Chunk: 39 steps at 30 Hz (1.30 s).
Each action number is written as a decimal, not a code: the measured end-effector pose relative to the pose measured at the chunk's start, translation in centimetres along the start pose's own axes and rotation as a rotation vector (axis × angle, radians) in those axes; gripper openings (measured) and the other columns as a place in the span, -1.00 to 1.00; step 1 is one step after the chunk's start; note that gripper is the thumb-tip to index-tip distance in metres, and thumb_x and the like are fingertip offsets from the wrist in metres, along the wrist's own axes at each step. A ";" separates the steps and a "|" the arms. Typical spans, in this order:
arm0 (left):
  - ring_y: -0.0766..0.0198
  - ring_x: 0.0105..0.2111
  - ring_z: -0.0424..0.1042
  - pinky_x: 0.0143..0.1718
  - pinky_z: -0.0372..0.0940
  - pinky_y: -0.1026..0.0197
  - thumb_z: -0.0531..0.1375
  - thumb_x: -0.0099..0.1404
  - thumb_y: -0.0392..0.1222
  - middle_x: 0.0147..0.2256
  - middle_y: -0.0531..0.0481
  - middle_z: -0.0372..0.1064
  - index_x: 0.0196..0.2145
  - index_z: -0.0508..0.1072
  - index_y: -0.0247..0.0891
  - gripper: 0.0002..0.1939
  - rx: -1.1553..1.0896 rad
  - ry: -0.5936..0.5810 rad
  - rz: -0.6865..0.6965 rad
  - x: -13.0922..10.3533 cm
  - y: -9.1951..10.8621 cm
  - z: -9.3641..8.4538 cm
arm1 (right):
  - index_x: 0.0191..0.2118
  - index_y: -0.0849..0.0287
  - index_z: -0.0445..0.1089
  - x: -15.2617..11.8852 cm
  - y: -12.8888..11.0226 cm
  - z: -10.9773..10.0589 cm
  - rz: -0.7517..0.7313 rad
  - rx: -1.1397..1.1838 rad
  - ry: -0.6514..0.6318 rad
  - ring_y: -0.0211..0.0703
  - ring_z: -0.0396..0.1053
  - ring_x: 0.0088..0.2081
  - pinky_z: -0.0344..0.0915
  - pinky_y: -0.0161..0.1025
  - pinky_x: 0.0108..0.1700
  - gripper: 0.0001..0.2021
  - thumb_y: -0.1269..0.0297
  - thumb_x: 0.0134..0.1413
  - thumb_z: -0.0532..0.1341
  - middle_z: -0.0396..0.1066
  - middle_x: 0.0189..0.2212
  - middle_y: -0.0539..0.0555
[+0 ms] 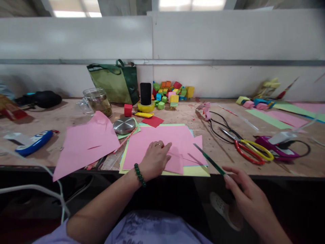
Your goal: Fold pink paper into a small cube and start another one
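My left hand (pixel 157 157), with a green bead bracelet and a ring, rests on a stack of pink paper (pixel 142 140). Its index finger is stretched out and the thumb stands apart; the other fingers are bent. Beside the fingertips, a smaller pink sheet (pixel 175 163) lies over the stack. Over the table's front edge, my right hand (pixel 245 189) is closed around the end of a long thin blade with a green grip (pixel 212 161). The blade points up and left toward the paper's right edge, apart from my left hand. My right palm hides the end of the grip.
Scissors (pixel 250 149) and a purple glue gun (pixel 276 147) lie at right. Left are a loose pink sheet (pixel 86 142), a round metal tin (pixel 124 125), a glass mug (pixel 98 101) and a blue tool (pixel 35 142). Colourful paper cubes (pixel 165 95) pile up behind, near a phone (pixel 145 94).
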<state>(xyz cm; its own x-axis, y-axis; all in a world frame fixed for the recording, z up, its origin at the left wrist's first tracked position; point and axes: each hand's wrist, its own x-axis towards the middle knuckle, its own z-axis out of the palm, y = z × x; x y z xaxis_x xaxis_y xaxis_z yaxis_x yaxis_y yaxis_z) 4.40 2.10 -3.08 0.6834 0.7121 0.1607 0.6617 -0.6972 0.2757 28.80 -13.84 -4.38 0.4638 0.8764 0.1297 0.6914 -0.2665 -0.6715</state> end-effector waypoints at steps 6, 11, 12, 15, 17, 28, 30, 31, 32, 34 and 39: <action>0.11 -0.09 0.28 0.05 0.17 0.03 0.10 0.32 -0.15 -0.17 -0.14 0.31 -0.23 0.42 -0.29 -0.81 -0.121 0.030 -0.065 -0.3 -0.7 0.2 | -0.09 0.08 0.36 -0.2 -0.7 1.0 -0.029 0.027 -0.088 -0.13 0.39 -0.39 0.29 -0.26 -0.39 -0.64 0.00 0.13 0.05 0.46 -0.38 0.02; 0.00 0.11 0.18 0.14 0.06 -0.12 0.11 0.28 0.16 0.05 -0.19 0.22 0.04 0.32 -0.16 -0.52 -0.200 -0.067 0.047 -0.7 -1.1 -0.2 | -0.09 0.08 0.36 -1.0 -0.5 1.2 -0.014 0.070 -0.143 -0.12 0.39 -0.36 0.28 -0.25 -0.39 -0.63 -0.03 0.12 0.06 0.47 -0.31 0.05; -0.04 0.17 0.12 0.16 0.02 -0.16 0.12 0.24 0.22 0.11 -0.20 0.17 0.09 0.29 -0.12 -0.45 -0.201 -0.096 0.085 -0.8 -1.3 -0.4 | -0.10 0.08 0.37 -1.1 -0.5 1.2 -0.013 0.075 -0.142 -0.12 0.39 -0.37 0.28 -0.25 -0.39 -0.63 -0.03 0.12 0.06 0.46 -0.32 0.06; -0.10 0.22 0.05 0.17 -0.01 -0.20 0.20 0.16 0.24 0.14 -0.20 0.14 0.02 0.34 -0.09 -0.44 -0.192 -0.154 0.129 -0.8 -1.6 -0.7 | -0.12 0.10 0.39 -1.2 -0.5 1.1 -0.010 0.070 -0.151 -0.14 0.35 -0.42 0.26 -0.26 -0.41 -0.64 -0.02 0.11 0.07 0.44 -0.41 0.03; -0.06 0.18 0.11 0.16 0.01 -0.20 0.24 0.15 0.17 0.10 -0.16 0.20 -0.10 0.38 -0.14 -0.54 -0.198 -0.161 0.104 -0.7 -1.6 -0.8 | -0.12 0.10 0.39 -1.2 -0.5 1.0 -0.014 0.062 -0.168 -0.15 0.33 -0.45 0.27 -0.27 -0.40 -0.64 -0.01 0.11 0.07 0.40 -0.48 0.00; 0.01 0.19 0.11 0.17 -0.10 -0.31 0.16 0.26 0.10 0.12 -0.20 0.21 -0.14 0.41 -0.15 -0.67 -0.075 -0.063 0.126 -1.8 -1.0 -1.2 | -0.13 0.10 0.39 -1.1 -0.7 1.2 -0.013 0.115 -0.194 -0.10 0.40 -0.36 0.31 -0.26 -0.31 -0.64 -0.01 0.09 0.09 0.48 -0.36 0.05; 0.00 0.10 0.20 0.14 -0.01 -0.22 0.24 0.17 0.16 0.05 -0.18 0.27 -0.19 0.42 -0.19 -0.60 -0.075 -0.056 0.141 -1.8 -1.3 -1.3 | -0.12 0.10 0.38 -1.1 -0.5 1.3 -0.002 0.115 -0.210 -0.10 0.39 -0.37 0.31 -0.26 -0.32 -0.63 -0.02 0.10 0.08 0.47 -0.38 0.05; 0.02 0.05 0.24 0.12 0.05 -0.16 0.26 0.14 0.16 0.00 -0.16 0.30 -0.23 0.42 -0.21 -0.59 -0.078 -0.051 0.142 -1.7 -1.4 -1.3 | -0.11 0.11 0.37 -1.1 -0.5 1.4 0.002 0.110 -0.215 -0.11 0.38 -0.38 0.30 -0.26 -0.33 -0.63 -0.03 0.10 0.08 0.46 -0.40 0.05; 0.05 0.00 0.26 0.09 0.09 -0.09 0.27 0.13 0.14 -0.05 -0.13 0.32 -0.26 0.41 -0.23 -0.60 -0.082 -0.046 0.139 -1.6 -1.5 -1.2 | -0.11 0.11 0.37 -1.1 -0.5 1.4 0.006 0.104 -0.216 -0.11 0.38 -0.39 0.30 -0.25 -0.34 -0.63 -0.03 0.11 0.08 0.45 -0.41 0.04; 0.10 -0.09 0.28 0.02 0.15 0.00 0.25 0.16 0.11 -0.13 -0.09 0.33 -0.29 0.38 -0.25 -0.64 -0.085 -0.043 0.122 -1.5 -1.5 -1.2 | -0.12 0.11 0.36 -1.1 -0.5 1.4 0.008 0.100 -0.214 -0.10 0.38 -0.37 0.30 -0.25 -0.32 -0.63 -0.03 0.10 0.08 0.44 -0.42 0.04; 0.08 -0.13 0.25 -0.08 0.16 0.02 0.13 0.28 0.10 -0.16 -0.10 0.29 -0.22 0.36 -0.22 -0.67 0.017 -0.036 0.057 -1.6 -1.1 -1.2 | -0.13 0.09 0.37 -1.3 -0.7 1.3 0.002 0.087 -0.204 -0.11 0.39 -0.35 0.29 -0.25 -0.29 -0.65 -0.03 0.11 0.08 0.46 -0.36 0.04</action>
<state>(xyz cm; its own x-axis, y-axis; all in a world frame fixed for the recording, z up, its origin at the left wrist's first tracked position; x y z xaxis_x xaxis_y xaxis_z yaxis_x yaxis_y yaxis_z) 2.16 1.84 -2.51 0.7303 0.6683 0.1414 0.6267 -0.7379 0.2506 26.99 -14.31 -5.03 0.3371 0.9413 -0.0164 0.6358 -0.2405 -0.7334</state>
